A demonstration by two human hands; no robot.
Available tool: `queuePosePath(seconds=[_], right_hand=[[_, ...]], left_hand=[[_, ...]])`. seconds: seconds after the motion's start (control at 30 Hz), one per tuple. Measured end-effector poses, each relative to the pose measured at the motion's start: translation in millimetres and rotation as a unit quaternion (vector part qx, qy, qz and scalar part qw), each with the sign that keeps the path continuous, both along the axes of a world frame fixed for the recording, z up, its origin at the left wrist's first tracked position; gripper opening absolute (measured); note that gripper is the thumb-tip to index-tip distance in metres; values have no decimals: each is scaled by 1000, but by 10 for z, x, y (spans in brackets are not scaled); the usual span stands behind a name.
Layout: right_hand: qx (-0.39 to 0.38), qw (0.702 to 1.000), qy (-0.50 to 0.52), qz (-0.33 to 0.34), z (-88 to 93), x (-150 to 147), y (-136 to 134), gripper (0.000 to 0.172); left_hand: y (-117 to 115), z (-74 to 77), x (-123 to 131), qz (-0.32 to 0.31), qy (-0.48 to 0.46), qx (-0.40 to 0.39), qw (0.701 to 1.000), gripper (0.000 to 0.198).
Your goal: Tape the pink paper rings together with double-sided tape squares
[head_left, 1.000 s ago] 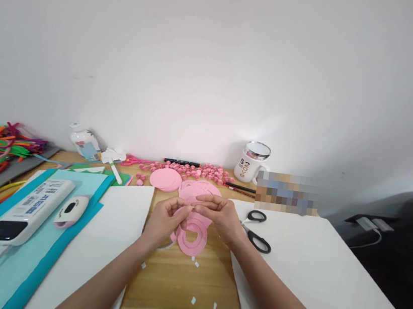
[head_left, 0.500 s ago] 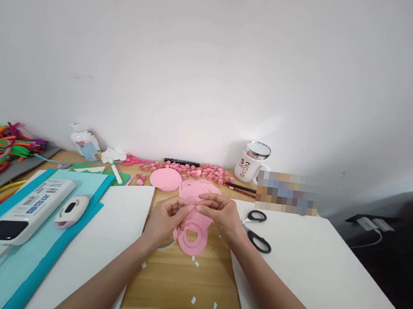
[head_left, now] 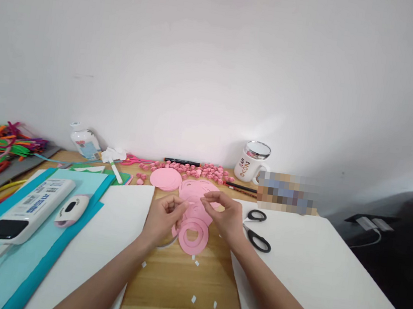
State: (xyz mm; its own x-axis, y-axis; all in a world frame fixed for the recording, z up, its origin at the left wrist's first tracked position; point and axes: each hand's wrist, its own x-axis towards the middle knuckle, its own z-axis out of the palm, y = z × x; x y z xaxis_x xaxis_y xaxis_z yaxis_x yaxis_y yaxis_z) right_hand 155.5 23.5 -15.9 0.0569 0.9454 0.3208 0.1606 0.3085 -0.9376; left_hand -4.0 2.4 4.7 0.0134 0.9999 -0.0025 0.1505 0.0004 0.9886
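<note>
My left hand (head_left: pixel 163 220) is closed, its thumb and fingers pinched together. From its fingertips a thin, pale pink paper strip (head_left: pixel 191 202) points toward the other hand. My right hand (head_left: pixel 225 219) also makes a pinch, a short way to the right of the strip. Whatever lies between its fingertips is too small to make out. Both hands hover above overlapping pink paper pieces (head_left: pixel 200 214). Just below them on the wooden table lies a pink paper ring (head_left: pixel 191 249). Part of a dark curved object (head_left: pixel 168 242) shows under my left wrist.
Behind the hands are pink paper discs (head_left: pixel 166 178), several small pink rolled pieces (head_left: pixel 212 171) and a black marker (head_left: pixel 182 162). Black-handled scissors (head_left: pixel 259 241) lie on white paper (head_left: pixel 305 269) at right. A mug (head_left: pixel 250 164) stands by the wall. A white device (head_left: pixel 29 210) lies at left.
My fingertips, close together before, have moved slightly apart. A gap now shows between the hands, with the thin strip visible at my left fingertips.
</note>
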Motion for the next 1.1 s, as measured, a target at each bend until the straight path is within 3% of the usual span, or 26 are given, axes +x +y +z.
queuePosePath(seconds=[0.1, 0.2, 0.27, 0.37, 0.47, 1.1], right_hand=[[-93, 984, 105, 106, 26, 90, 32, 28], [-141, 928, 155, 307, 58, 149, 34, 41], [-145, 906, 159, 364, 64, 151, 25, 40], [-135, 934, 160, 290, 48, 113, 21, 25], [-130, 951, 167, 227, 33, 63, 25, 20], [-151, 944, 178, 234, 47, 7, -3, 23]], left_hand=[[12, 19, -17, -5, -29, 0, 1000, 22], [29, -2, -33, -14, -49, -4, 999, 24], [35, -21, -39, -21, -57, -5, 998, 24], [33, -29, -42, -35, -64, -8, 997, 23], [26, -17, -32, -42, -70, -9, 997, 22], [8, 8, -4, -30, -27, 5, 999, 22]])
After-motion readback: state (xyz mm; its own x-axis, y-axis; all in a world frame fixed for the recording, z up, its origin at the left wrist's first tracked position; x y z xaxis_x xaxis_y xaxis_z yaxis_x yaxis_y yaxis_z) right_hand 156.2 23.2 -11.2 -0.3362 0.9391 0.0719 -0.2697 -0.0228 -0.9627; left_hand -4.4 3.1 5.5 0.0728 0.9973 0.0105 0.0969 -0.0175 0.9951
